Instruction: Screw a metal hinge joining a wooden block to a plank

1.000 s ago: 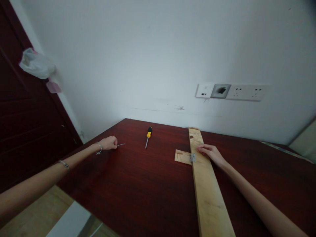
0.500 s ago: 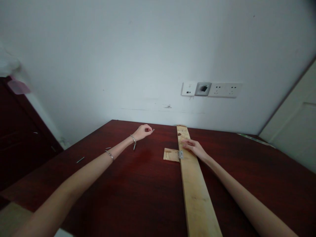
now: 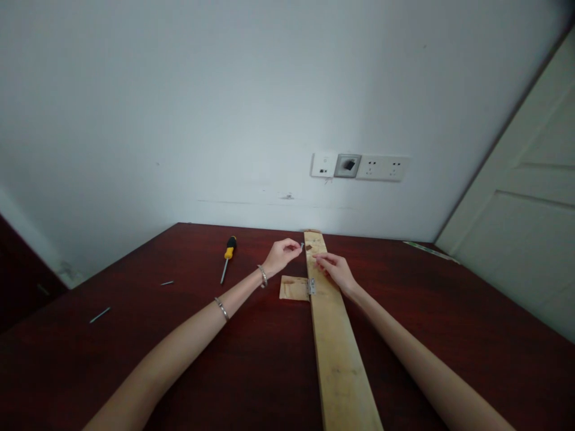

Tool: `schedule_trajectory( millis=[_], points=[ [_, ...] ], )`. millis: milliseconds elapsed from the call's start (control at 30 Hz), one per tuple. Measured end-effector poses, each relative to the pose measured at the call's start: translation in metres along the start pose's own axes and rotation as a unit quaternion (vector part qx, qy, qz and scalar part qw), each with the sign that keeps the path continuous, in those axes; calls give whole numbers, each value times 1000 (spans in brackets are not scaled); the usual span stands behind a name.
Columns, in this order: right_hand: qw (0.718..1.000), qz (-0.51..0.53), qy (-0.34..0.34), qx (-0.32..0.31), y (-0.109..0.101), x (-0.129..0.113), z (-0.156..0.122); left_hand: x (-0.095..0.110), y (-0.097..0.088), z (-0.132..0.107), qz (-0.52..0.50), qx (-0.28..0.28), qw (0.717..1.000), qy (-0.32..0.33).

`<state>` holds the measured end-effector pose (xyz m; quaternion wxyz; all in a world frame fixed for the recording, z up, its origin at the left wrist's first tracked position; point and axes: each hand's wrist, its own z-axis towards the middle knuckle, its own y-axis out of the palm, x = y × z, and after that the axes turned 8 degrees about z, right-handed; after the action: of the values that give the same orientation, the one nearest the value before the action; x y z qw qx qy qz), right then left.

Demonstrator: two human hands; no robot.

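My left hand (image 3: 282, 254) is closed in a pinch on a small metal screw (image 3: 302, 246), held up at the left edge of a long wooden board (image 3: 344, 359). Over the board, my right hand (image 3: 336, 270) has its fingers loosely bent and slightly apart, with nothing visible in them. Just below the right fingertips, a small metal hinge (image 3: 311, 286) lies on the board's left edge. It joins the board to a short wooden piece (image 3: 293, 288) on the left.
A yellow and black screwdriver (image 3: 229, 254) lies left of my left hand. Two thin metal pieces, a shorter one (image 3: 167, 282) and a longer one (image 3: 99, 315), lie farther left on the dark red table (image 3: 224, 371). Wall sockets (image 3: 381, 168) sit above the table's back edge.
My left hand has moved right with the screw, from over the table to the board's edge, uncovering the screwdriver. The right hand stays at the board. The view has shifted to the right.
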<state>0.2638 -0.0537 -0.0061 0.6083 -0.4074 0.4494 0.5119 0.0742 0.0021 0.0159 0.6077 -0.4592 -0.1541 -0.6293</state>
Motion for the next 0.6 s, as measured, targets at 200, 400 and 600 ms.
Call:
schedule_trajectory(
  millis=[200,400,600],
  points=[
    [999,11,-32,6,7,-18,-3,13,1,-3,-12,-6,1000,8],
    [998,13,-63,-7,13,-36,-7,21,2,-7,-17,-16,1000,10],
    [997,6,-71,-18,16,-38,-7,24,5,-10,-39,-32,999,4]
  ],
)
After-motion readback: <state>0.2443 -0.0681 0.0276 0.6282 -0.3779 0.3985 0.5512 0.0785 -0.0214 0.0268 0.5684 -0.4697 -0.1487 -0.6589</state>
